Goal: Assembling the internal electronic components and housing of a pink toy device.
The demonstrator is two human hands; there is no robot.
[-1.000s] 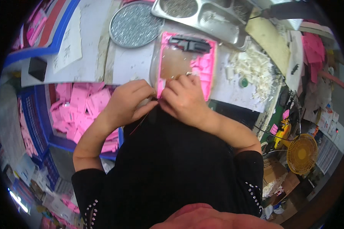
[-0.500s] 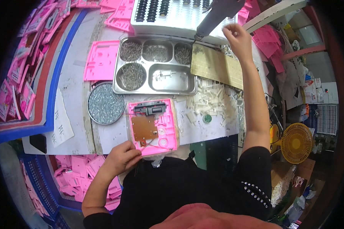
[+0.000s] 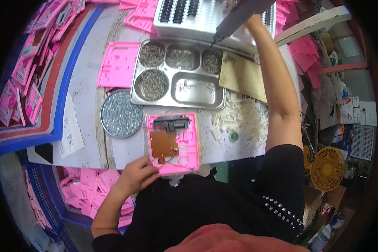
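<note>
At the table's front edge, my left hand (image 3: 139, 175) pinches the lower left corner of a pink plastic housing (image 3: 191, 163). Inside that housing lie a brown circuit board (image 3: 164, 144), a black module (image 3: 172, 124) and thin wires. My right arm stretches far forward to the white rack (image 3: 193, 30), which holds rows of black cylindrical parts (image 3: 178, 11). Most of my right hand (image 3: 253, 20) is hidden behind a dark hanging electric screwdriver (image 3: 239, 20), so its fingers do not show. The screwdriver's bit points down over the metal tray.
A steel compartment tray (image 3: 176, 103) holds screws and small metal parts. Left of it stand a round dish (image 3: 122, 113) of tiny metal pieces and a pink panel (image 3: 118, 65). White plastic bits (image 3: 239, 119) and cardboard (image 3: 241, 75) lie right. Pink parts fill blue-edged crates (image 3: 86, 189).
My right hand has moved forward, from beside the screwdriver to behind it at the rack. My left hand keeps its hold on the housing. The whole view has shifted slightly.
</note>
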